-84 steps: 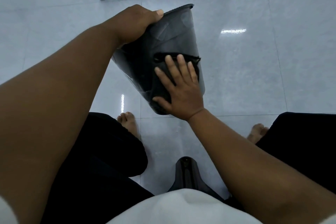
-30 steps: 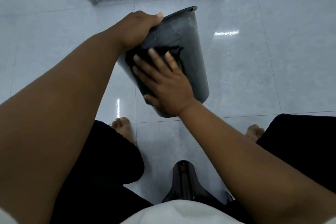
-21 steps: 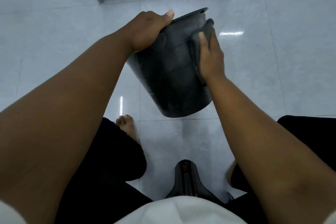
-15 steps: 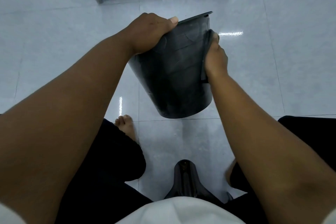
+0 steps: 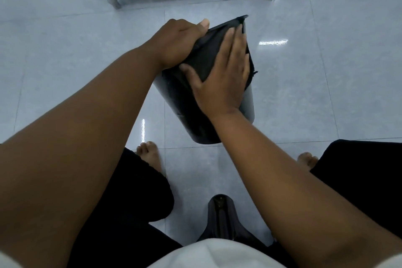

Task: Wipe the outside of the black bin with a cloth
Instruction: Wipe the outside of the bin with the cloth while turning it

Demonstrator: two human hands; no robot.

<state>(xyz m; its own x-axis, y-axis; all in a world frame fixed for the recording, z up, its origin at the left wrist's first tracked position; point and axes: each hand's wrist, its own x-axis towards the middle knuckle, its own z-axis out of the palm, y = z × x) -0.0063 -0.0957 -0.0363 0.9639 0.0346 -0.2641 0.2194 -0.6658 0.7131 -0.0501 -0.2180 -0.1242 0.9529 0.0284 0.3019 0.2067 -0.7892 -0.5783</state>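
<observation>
Black, tapered plastic bin hangs tilted above the pale tiled floor, its rim gripped by the left hand, while the right hand presses a dark cloth flat-fingered against its side.

Bin: black plastic, tapering toward its base. It is leaning with the rim pointing away from the person and the base pointing toward them. The left hand is gripping its rim.
Cloth: black, lying spread on the bin's outer wall just below the rim. The right hand is pressing flat on it, and a frayed corner is sticking out at the right.
</observation>
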